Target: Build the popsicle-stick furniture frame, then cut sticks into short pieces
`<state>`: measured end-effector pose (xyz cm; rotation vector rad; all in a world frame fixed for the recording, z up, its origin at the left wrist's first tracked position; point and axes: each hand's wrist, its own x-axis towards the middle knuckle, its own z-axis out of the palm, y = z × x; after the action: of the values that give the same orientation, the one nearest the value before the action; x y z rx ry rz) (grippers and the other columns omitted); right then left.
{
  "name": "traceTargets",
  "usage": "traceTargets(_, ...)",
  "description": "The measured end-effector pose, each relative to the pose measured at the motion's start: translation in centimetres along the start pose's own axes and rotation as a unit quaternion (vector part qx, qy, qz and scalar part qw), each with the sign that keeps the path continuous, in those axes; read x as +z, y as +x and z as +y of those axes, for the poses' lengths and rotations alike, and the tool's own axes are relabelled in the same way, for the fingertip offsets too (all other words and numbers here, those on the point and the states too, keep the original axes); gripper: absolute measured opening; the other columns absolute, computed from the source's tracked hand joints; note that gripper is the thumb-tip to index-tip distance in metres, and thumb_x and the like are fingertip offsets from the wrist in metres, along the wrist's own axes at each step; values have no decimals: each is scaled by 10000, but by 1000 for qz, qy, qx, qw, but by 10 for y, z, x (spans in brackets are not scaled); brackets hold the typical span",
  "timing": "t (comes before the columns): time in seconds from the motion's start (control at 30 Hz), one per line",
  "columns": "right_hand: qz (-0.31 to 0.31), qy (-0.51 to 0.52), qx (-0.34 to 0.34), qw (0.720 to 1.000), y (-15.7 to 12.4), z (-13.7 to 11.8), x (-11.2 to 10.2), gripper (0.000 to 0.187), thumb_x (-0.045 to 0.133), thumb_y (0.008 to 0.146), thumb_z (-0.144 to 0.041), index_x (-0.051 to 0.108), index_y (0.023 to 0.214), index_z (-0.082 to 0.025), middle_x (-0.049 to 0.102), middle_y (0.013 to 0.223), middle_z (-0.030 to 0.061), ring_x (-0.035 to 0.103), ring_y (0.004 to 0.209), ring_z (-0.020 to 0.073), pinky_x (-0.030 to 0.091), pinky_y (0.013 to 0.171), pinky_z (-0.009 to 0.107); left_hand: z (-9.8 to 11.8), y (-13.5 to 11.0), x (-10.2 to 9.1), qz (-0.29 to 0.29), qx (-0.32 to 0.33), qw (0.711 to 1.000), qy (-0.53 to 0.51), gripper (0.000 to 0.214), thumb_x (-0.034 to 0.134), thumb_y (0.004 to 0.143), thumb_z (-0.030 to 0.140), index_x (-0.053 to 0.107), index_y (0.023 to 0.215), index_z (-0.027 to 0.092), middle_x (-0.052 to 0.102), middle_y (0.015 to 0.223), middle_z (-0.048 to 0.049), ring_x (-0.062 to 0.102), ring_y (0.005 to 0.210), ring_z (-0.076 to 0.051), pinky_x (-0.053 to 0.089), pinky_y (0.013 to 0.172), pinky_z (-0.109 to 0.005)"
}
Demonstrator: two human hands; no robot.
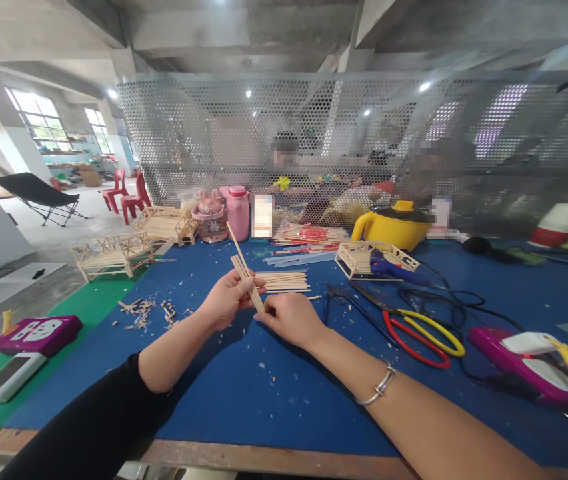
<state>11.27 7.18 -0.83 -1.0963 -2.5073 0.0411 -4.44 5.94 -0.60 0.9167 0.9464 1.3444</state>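
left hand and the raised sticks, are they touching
Touching: the head view shows the left hand gripping the raised sticks, its thumb across them.

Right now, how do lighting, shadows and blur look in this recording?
Head view, lighting: windows glare whitish; head view, shadow: dark patch on the blue mat beside the left forearm; head view, blur: wooden sticks in the left hand look fairly sharp, the perforated panel hazier toward its right.
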Motion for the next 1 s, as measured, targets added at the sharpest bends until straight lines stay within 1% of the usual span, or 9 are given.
traceTargets(0.07,-12,62,8,998,1,1,0,263,624,709,-445,645,658,-188,664,643,30,570,589,153,288,516,243,2,0,-1,3,7,1000,6,101,562,800,169,501,880,171,667,849,-55,656,729,-141,529,597,-233)
traceTargets(0.13,-27,168,37,985,4,5,1,253,613,714,-428,642,666,-182,655,633,20,561,569,137,323,513,232,5,1,-3,-5,12,1000,5,99,556,805,178,496,884,175,667,856,-54,657,735,-141,528,596,-230)
traceTargets(0.2,-52,285,83,954,7,11,4,252,577,740,-411,638,678,-174,641,603,11,554,531,123,353,495,221,8,1,-4,-21,14,1000,-2,109,562,802,186,494,886,179,667,862,-50,659,749,-145,530,602,-233)
traceTargets(0.27,-81,357,115,923,10,16,8,253,567,742,-404,636,691,-166,635,583,8,552,492,115,370,466,214,10,1,-6,-34,16,999,-6,137,588,786,198,496,887,180,667,868,-48,659,769,-151,531,611,-239)
traceTargets(0.33,-93,379,128,912,11,19,12,238,586,724,-394,633,700,-162,635,578,6,554,469,111,379,445,208,10,1,-6,-40,18,999,-4,171,618,765,211,499,884,180,668,871,-50,658,778,-157,532,626,-251)
traceTargets(0.63,-99,403,147,898,9,16,16,160,675,625,-269,570,571,-160,557,458,-39,539,433,95,380,427,187,1,1,-6,-75,22,996,34,284,688,695,311,524,878,169,666,868,-49,646,750,-161,529,660,-298)
traceTargets(0.8,-115,412,157,890,9,15,6,154,677,637,-282,601,680,-156,571,480,-44,543,438,87,357,408,175,3,0,-5,-72,17,997,16,311,698,683,324,507,879,178,665,853,-37,648,760,-162,521,667,-293)
traceTargets(0.9,-168,448,156,864,7,13,-1,214,623,702,-356,617,701,-142,647,612,12,574,468,93,318,364,167,3,0,-4,-76,24,997,11,316,695,687,327,505,891,177,662,847,-38,646,762,-159,518,687,-298)
traceTargets(1.0,-185,484,171,838,7,9,-1,256,569,752,-391,590,719,-138,659,683,32,570,465,80,288,343,159,1,0,-4,-81,31,996,4,314,692,689,327,507,893,175,660,847,-40,643,765,-155,515,704,-305)
